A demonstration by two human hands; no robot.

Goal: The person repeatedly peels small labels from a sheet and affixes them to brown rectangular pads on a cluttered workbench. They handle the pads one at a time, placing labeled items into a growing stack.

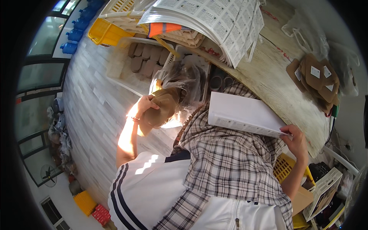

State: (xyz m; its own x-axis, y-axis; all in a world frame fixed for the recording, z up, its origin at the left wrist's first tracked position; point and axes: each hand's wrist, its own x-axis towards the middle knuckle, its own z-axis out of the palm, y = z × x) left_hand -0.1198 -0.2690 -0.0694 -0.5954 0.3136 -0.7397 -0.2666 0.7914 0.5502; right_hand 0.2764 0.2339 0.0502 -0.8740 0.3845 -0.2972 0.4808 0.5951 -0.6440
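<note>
My left hand [145, 106] is closed on the edge of some flat tan-brown pieces [160, 108], possibly cardboard or pads, with the thumb on top. They are beside a clear plastic bag [188, 82] that has more brown things in it. My right hand [296, 141] pinches the right corner of a white label sheet [245, 111]. The sheet lies across my lap on a plaid apron [226, 161], its lower edge curled up to show small print. How many brown pieces the left hand holds, I cannot tell.
A thick stack of printed label sheets [214, 27] hangs over the wooden table's edge [283, 96]. Brown pieces with white labels [316, 76] are piled at the table's right. A white crate [119, 73] of brown pieces stands on the floor, near a yellow basket [107, 32].
</note>
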